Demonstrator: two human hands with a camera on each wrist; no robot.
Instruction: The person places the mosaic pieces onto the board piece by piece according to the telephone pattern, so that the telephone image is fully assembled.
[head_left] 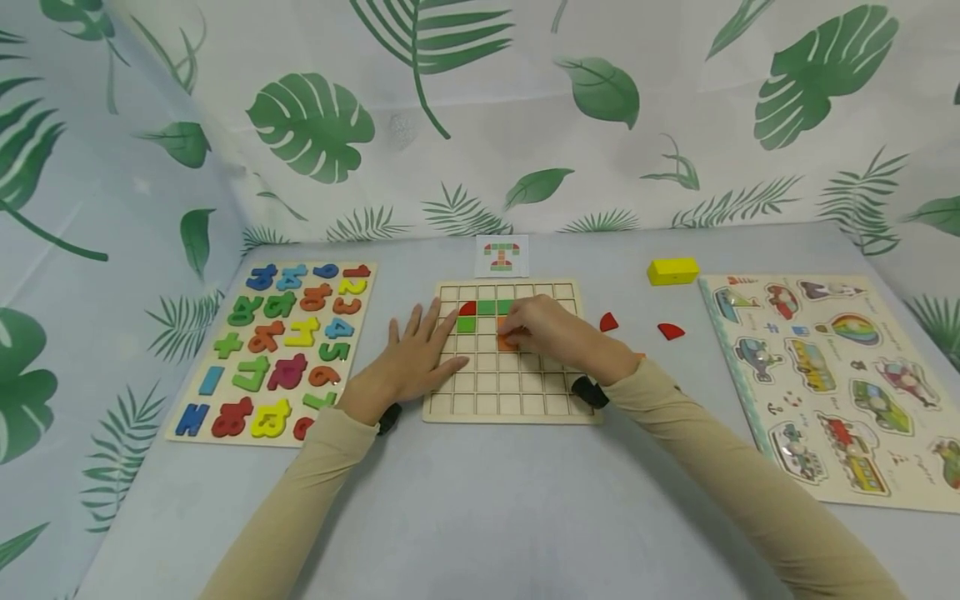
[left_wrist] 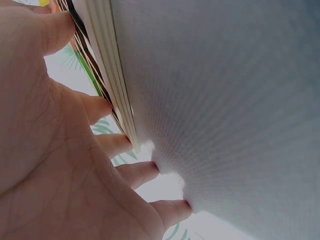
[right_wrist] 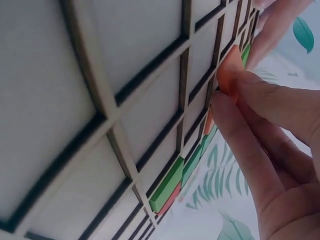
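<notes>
A wooden grid board [head_left: 510,407] lies on the table. My right hand [head_left: 546,332] pinches an orange square tile [right_wrist: 230,70] between thumb and fingers, tilted against the grid. Just beyond it another orange tile [right_wrist: 209,123] sits in a cell. Green tiles [head_left: 487,307] fill part of an upper row, beside a red quarter-circle piece [head_left: 468,308]; below that piece is a light green tile [head_left: 467,324]. My left hand [head_left: 411,358] rests with spread fingers at the board's left edge, fingertips touching it or the table. A pattern card [head_left: 502,256] lies behind the board.
Two loose red quarter-circle pieces [head_left: 608,322] lie right of the board. Farther back is a yellow block [head_left: 672,271]. A number puzzle [head_left: 277,350] flanks the left side, and a vehicle picture puzzle [head_left: 832,383] the right. An orange piece [head_left: 640,357] shows partly by the right wrist.
</notes>
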